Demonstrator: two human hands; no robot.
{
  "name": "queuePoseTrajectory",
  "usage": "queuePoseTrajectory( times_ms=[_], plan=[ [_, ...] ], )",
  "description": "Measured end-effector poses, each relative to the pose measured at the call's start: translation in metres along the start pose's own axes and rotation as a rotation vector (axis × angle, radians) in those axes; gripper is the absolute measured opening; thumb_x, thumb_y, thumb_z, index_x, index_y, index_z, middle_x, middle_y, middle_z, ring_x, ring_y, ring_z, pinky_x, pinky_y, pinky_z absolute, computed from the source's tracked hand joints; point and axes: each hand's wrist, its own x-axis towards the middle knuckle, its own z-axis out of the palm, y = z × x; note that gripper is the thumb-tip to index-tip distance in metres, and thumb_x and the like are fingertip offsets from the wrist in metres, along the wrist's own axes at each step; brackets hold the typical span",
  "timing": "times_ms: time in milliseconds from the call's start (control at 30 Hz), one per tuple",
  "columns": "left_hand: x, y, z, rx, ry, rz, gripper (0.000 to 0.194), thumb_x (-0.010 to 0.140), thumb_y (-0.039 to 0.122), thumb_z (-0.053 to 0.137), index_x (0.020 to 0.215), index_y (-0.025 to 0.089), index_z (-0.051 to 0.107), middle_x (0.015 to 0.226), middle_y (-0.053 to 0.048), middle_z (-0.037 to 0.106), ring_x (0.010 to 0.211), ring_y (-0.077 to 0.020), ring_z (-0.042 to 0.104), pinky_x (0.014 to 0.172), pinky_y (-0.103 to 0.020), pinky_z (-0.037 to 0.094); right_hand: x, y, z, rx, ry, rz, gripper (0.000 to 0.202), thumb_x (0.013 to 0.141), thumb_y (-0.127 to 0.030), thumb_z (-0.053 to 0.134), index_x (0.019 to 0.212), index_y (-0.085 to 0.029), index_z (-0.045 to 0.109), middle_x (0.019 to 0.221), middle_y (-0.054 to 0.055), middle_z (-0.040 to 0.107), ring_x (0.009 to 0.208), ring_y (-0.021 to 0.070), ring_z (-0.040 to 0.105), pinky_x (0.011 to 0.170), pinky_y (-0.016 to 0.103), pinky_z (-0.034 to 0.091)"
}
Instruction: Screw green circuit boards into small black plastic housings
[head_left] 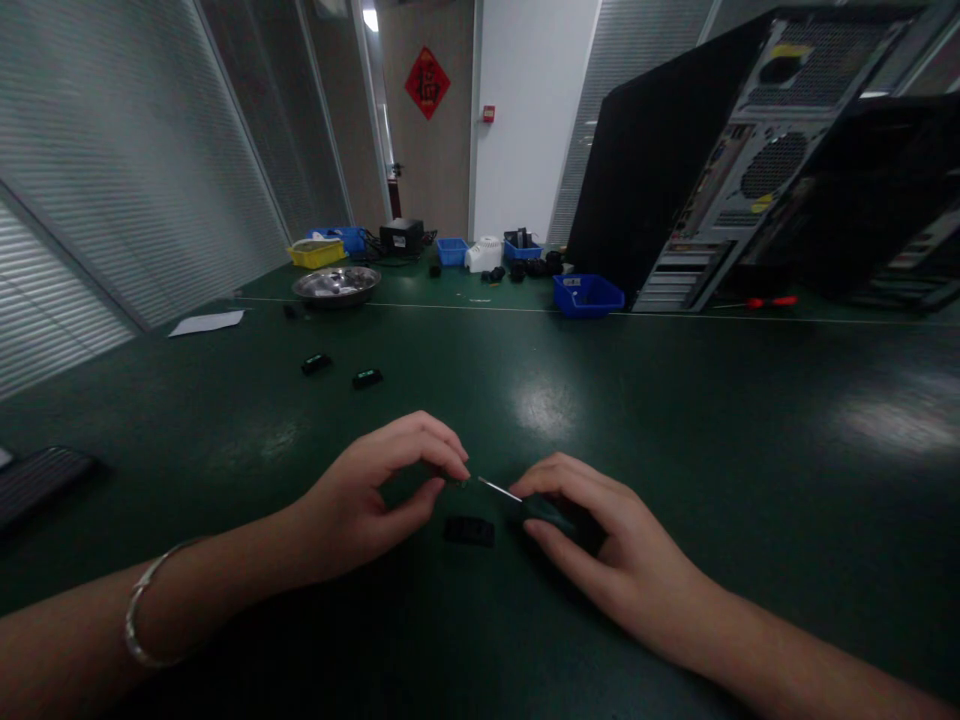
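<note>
Between the thumb and fingers of my left hand point(397, 480) is a small thin part point(460, 483), mostly hidden, its kind too small to make out. My right hand point(592, 520) grips a screwdriver point(501, 490) by its dark handle. The thin metal shaft points left, its tip just short of my left fingertips. Flat on the table between and slightly below both hands lies a small black plastic housing point(470, 531), touched by neither.
Two small black modules point(367, 378) lie at the left. Further back stand a metal bowl point(337, 286), a yellow bin point(316, 253) and a blue bin point(589, 297). A large computer case point(675, 150) rises at the right, near a red-handled tool point(772, 302). A keyboard point(45, 480) sits far left.
</note>
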Motion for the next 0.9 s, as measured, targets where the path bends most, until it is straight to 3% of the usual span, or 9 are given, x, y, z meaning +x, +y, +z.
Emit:
queuePoseTrajectory(
  times_ms=[267,400,567,733,900],
  plan=[
    [0.000,-0.001,0.001,-0.002,-0.079,-0.005,0.023,0.089,0.001,0.051,0.099,0.016,0.066,0.097,-0.004,0.063,0.090,-0.0140,0.062,0.080,-0.024,0.049,0.000,-0.002,0.000,0.001,-0.009,0.009,0.017,0.091,-0.011,0.055,0.105,-0.019,0.062,0.101,0.006,0.063,0.093,0.0203,0.061,0.081,0.036,0.050],
    [0.002,-0.003,-0.009,0.088,-0.113,-0.050,0.024,0.091,0.003,0.047,0.100,0.017,0.064,0.097,-0.004,0.063,0.089,-0.0151,0.061,0.079,-0.026,0.048,0.001,-0.001,0.000,0.002,-0.006,0.009,0.017,0.092,-0.011,0.055,0.105,-0.020,0.062,0.101,0.006,0.063,0.093,0.0203,0.061,0.081,0.036,0.050],
    [0.006,-0.010,-0.030,0.230,-0.310,-0.175,0.020,0.092,0.011,0.049,0.103,0.017,0.065,0.099,-0.005,0.063,0.089,-0.0174,0.060,0.079,-0.028,0.048,0.000,0.000,-0.001,0.004,-0.010,-0.001,0.018,0.092,-0.012,0.055,0.106,-0.020,0.062,0.103,0.006,0.063,0.094,0.0201,0.061,0.082,0.036,0.050],
    [0.006,-0.013,-0.041,0.314,-0.474,-0.331,0.025,0.088,0.033,0.067,0.109,0.020,0.064,0.103,-0.004,0.061,0.089,-0.0195,0.059,0.075,-0.028,0.048,-0.001,-0.002,-0.002,0.003,-0.007,0.005,0.018,0.091,-0.011,0.055,0.105,-0.020,0.062,0.102,0.006,0.064,0.093,0.0206,0.062,0.081,0.036,0.051],
    [0.005,-0.015,-0.037,0.347,-0.494,-0.331,0.008,0.090,0.021,0.059,0.095,0.017,0.064,0.090,-0.003,0.059,0.077,-0.0164,0.056,0.066,-0.024,0.044,0.000,-0.004,-0.003,-0.007,-0.003,0.010,0.017,0.091,-0.011,0.055,0.104,-0.020,0.062,0.101,0.006,0.064,0.092,0.0207,0.062,0.080,0.036,0.050]
  ],
)
